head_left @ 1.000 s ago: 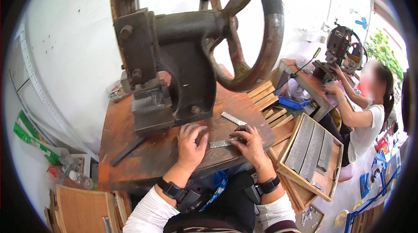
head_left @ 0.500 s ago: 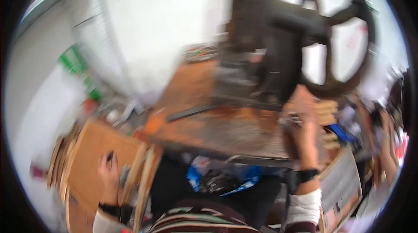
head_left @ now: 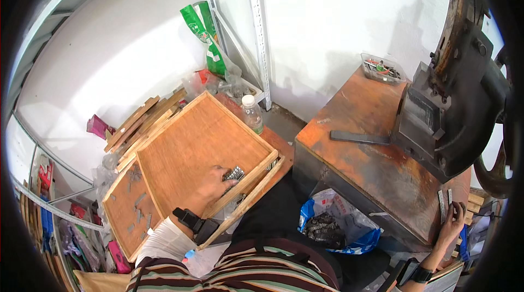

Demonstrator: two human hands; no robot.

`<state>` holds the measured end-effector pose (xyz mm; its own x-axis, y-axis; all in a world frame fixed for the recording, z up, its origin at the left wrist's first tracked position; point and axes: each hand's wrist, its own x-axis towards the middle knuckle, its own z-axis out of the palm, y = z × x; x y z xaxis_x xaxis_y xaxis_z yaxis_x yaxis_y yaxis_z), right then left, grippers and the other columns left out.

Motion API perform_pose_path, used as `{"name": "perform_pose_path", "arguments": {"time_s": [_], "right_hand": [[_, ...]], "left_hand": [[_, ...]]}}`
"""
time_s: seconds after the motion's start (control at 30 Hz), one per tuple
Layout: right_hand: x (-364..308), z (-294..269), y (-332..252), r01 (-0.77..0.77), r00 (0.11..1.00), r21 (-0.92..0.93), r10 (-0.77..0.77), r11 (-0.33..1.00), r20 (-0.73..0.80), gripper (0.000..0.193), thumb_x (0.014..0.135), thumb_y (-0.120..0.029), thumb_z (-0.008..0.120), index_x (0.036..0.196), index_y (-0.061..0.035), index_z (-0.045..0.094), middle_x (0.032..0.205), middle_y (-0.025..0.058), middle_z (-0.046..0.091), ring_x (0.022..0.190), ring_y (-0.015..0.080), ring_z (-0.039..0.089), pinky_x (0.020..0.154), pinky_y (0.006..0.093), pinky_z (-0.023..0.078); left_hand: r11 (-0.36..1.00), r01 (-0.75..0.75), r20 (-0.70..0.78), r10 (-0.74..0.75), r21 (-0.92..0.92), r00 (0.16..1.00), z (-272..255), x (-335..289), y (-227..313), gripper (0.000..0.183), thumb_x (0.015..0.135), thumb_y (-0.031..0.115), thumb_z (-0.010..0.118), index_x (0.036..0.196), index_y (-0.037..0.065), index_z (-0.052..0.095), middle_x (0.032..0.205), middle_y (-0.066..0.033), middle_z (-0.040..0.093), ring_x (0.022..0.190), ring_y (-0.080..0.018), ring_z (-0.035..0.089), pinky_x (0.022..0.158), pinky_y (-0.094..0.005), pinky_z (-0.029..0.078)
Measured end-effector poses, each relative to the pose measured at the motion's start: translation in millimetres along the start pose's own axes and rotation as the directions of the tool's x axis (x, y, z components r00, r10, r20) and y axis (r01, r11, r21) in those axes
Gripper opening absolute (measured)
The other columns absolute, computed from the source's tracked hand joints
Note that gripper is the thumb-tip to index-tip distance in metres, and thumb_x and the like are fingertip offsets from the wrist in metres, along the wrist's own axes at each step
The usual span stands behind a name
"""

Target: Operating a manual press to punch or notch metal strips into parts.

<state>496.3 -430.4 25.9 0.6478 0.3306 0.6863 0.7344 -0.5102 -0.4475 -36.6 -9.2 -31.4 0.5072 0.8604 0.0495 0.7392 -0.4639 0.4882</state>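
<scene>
Clock directions run from the middle of the view. At 8 o'clock, a lower wooden tray (head_left: 123, 211) carries scattered grey metal pieces (head_left: 148, 220). At 9 o'clock lies an upper wooden tray (head_left: 196, 139). Over its near part, at 7 o'clock, the left hand (head_left: 210, 189) has its fingers partly curled against a small bunch of silver ridged strips (head_left: 235, 173); I cannot tell how firmly they are held. A white-capped plastic bottle (head_left: 251, 113) stands beyond the tray. A blue-and-white bag (head_left: 363, 242) sits open at 5 o'clock. On the workbench (head_left: 349, 109), a dark flat bar (head_left: 357, 137) points to 3 o'clock, beside the hand-wheel press (head_left: 464, 90). At 4 o'clock are two narrow metal strips (head_left: 442, 204); the right hand (head_left: 454, 220), fingers half bent, reaches their near ends, its grip unclear.
</scene>
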Motion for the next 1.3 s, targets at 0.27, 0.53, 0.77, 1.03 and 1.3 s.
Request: {"name": "perform_pose_path", "arguments": {"time_s": [0.27,0.53,0.77,1.03,1.3], "right_hand": [[0.2,-1.8,-12.6,0.006,0.999,0.036,-0.008,0.999,0.035,0.012,0.085,0.002,0.059,0.097,0.0030,0.061,0.098,0.0108,0.056,0.089,0.0209,0.056,0.071,0.0269,0.045],[1.7,-1.8,-26.5,-0.019,0.998,0.033,0.017,0.999,0.066,0.011,0.083,0.004,0.059,0.094,0.0042,0.060,0.096,0.0113,0.055,0.089,0.0221,0.055,0.075,0.0276,0.045],[1.3,-3.2,-26.0,-0.008,0.997,0.030,0.005,1.000,0.082,0.011,0.083,0.004,0.059,0.094,0.0050,0.060,0.097,0.0120,0.055,0.091,0.0231,0.055,0.079,0.0283,0.045],[0.8,-2.4,-33.6,-0.029,0.997,0.054,0.026,0.998,0.067,0.010,0.083,0.005,0.060,0.093,0.0053,0.059,0.097,0.0113,0.055,0.090,0.0214,0.055,0.079,0.0274,0.045],[-0.4,1.0,-33.5,-0.053,0.997,0.090,0.047,0.995,0.062,0.010,0.083,0.005,0.059,0.092,0.0051,0.059,0.098,0.0110,0.055,0.091,0.0210,0.055,0.079,0.0268,0.045]], "left_hand": [[0.966,0.226,0.248,-0.189,-0.128,0.950,-11.1,10.5,0.2,0.035,0.075,0.021,0.074,0.103,0.001,0.066,0.093,-0.0174,0.067,0.086,-0.0292,0.064,0.078,-0.0362,0.050],[0.942,0.202,0.327,-0.107,-0.269,0.939,-11.9,14.6,-9.6,0.041,0.075,0.014,0.076,0.112,0.002,0.064,0.091,-0.0107,0.068,0.080,-0.0176,0.062,0.074,-0.0305,0.050],[0.924,0.231,0.341,-0.121,-0.305,0.932,-17.8,15.4,-1.1,0.042,0.073,0.013,0.077,0.112,0.003,0.065,0.090,-0.0112,0.068,0.081,-0.0176,0.061,0.075,-0.0307,0.050],[0.999,-0.020,0.280,0.012,0.025,0.960,-20.6,12.2,8.7,0.042,0.072,0.023,0.072,0.110,0.007,0.066,0.091,-0.0173,0.068,0.079,-0.0262,0.065,0.073,-0.0337,0.052],[0.998,0.059,0.164,-0.062,0.026,0.984,-23.2,7.3,28.4,0.027,0.072,0.020,0.067,0.095,0.006,0.069,0.088,-0.0199,0.066,0.082,-0.0338,0.064,0.074,-0.0394,0.051]]}}
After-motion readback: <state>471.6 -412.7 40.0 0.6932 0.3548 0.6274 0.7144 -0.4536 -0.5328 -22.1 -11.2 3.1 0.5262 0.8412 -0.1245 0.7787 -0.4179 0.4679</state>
